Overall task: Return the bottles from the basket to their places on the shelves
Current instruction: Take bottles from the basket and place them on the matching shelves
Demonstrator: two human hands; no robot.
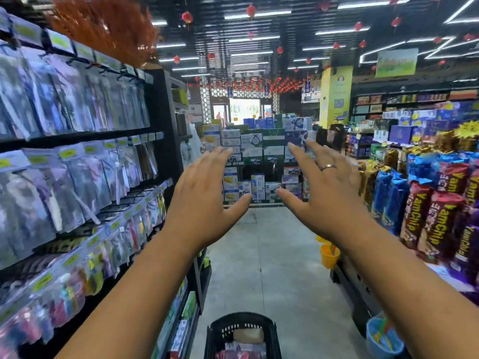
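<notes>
Entry: I logged left hand (204,200) and right hand (326,193) both spread, holding nothing, mid-frame; basket (242,321) low at bottom centre, its contents (243,345) too blurred to identify; risk judged: with both hands raised, a forward step could kick it over.

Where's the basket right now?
Head view, bottom centre: the black basket sits low in the aisle, below the left hand and right hand, just right of the left shelf.
</notes>
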